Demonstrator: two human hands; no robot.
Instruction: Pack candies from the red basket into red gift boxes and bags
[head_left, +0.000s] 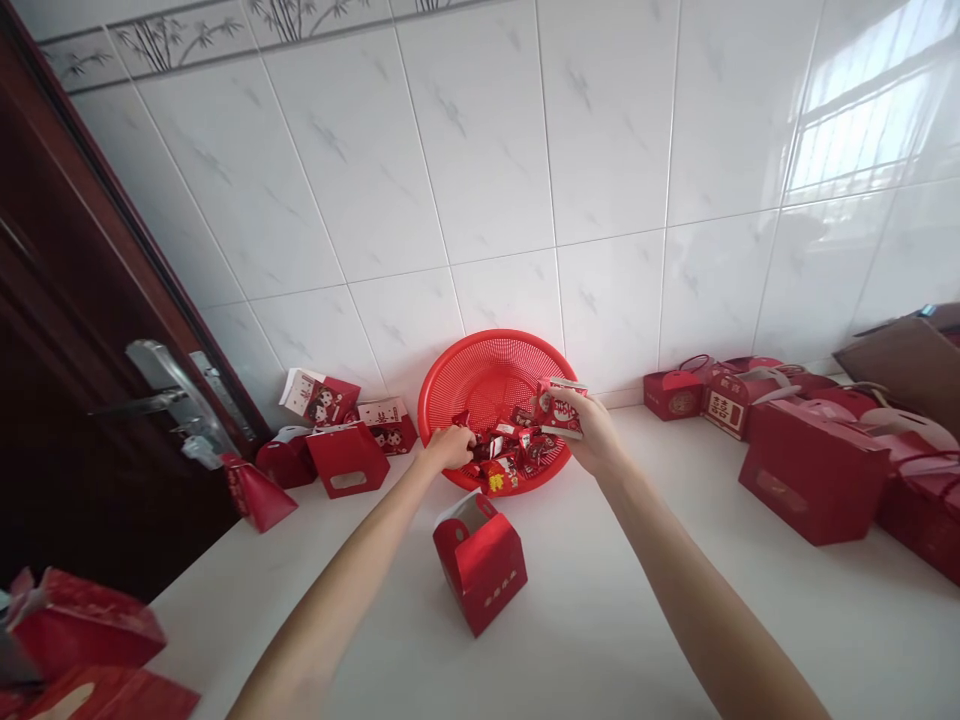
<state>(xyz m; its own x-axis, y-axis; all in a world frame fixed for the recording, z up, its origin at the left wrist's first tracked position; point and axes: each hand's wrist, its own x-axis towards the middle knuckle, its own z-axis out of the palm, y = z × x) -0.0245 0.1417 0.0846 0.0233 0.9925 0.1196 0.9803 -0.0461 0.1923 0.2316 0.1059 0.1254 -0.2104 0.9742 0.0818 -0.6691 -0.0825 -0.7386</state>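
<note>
Against the tiled wall stands a red plastic basket (491, 362), tilted toward me, with wrapped candies (517, 445) in its lower part. My right hand (596, 432) grips a red-and-white snack packet (564, 408) at the basket's right rim. At the left side of the basket, my left hand (450, 448) reaches over the rim among the candies. Its fingers are closed, and what they hold, if anything, is hidden. Between my forearms sits a red gift box (484, 565) with its top flaps open, touched by neither hand.
Several red boxes (349, 462) line the wall at left, near a dark door with a metal handle (176, 395). More red boxes (810, 470) crowd the right side. Crumpled red boxes (82, 620) lie at the near left. All stand on a white tabletop (600, 610).
</note>
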